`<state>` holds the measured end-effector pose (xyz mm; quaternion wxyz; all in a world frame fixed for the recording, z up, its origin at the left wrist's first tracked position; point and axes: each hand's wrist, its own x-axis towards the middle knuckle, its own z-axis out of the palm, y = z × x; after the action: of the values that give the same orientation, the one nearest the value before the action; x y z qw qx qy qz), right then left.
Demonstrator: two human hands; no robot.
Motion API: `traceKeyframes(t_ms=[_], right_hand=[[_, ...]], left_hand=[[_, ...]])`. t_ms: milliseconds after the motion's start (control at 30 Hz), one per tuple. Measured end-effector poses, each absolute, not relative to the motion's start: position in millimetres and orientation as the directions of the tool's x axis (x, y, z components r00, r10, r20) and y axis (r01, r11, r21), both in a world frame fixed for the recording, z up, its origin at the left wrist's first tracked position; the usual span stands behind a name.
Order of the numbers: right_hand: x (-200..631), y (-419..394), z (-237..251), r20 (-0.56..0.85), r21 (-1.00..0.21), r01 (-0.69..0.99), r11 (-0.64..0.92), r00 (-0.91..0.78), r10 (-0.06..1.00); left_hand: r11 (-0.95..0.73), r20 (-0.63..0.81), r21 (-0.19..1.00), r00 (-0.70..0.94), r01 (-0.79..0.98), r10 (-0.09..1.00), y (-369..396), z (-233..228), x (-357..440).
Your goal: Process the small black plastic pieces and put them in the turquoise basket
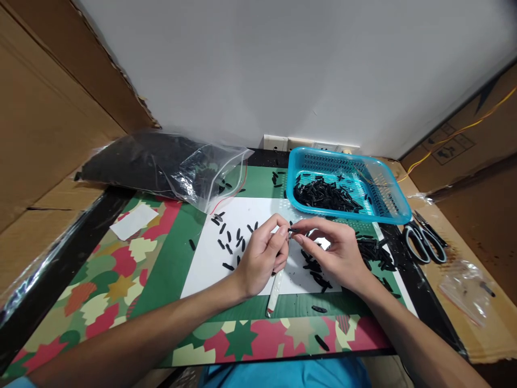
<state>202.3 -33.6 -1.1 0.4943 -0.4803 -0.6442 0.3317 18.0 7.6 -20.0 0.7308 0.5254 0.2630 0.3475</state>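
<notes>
Above a white sheet of paper [202, 258], my two hands meet at a small black elongated piece [293, 230]. My right hand [335, 248] pinches it between thumb and fingertips. The curled fingers of my left hand [264, 250] close at its other end. Below my left hand sticks out a flat white strip [274, 295] with a reddish tip; whether the hand grips it or it lies on the paper, I cannot tell. Loose black pieces [229, 237] are scattered left of my hands, and more black pieces [319, 277] lie under my right hand.
A blue basket [388, 215] holding a pile of black pieces [323, 195] stands at the back right. Scissors [424, 242] and a small clear bag [464, 291] lie right of it. A large zip bag [153, 164] with dark contents rests back left, near a white paper scrap [134, 221].
</notes>
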Motion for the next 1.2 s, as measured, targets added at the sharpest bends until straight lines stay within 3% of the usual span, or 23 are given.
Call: traceKeyframes(t_ms=[200, 1200], right_hand=[[202.5, -33.2, 1.8, 0.262, -0.94, 0.225, 0.257, -0.01, 0.965], [203.9, -33.3, 1.9, 0.245, -0.948, 0.225, 0.224, 0.068, 0.967]], left_hand=[[0.199, -0.01, 0.952, 0.628, -0.232, 0.778, 6.3, -17.0, 17.9], [0.199, -0.005, 0.945, 0.595, -0.26, 0.804, 5.1, -16.8, 18.2]])
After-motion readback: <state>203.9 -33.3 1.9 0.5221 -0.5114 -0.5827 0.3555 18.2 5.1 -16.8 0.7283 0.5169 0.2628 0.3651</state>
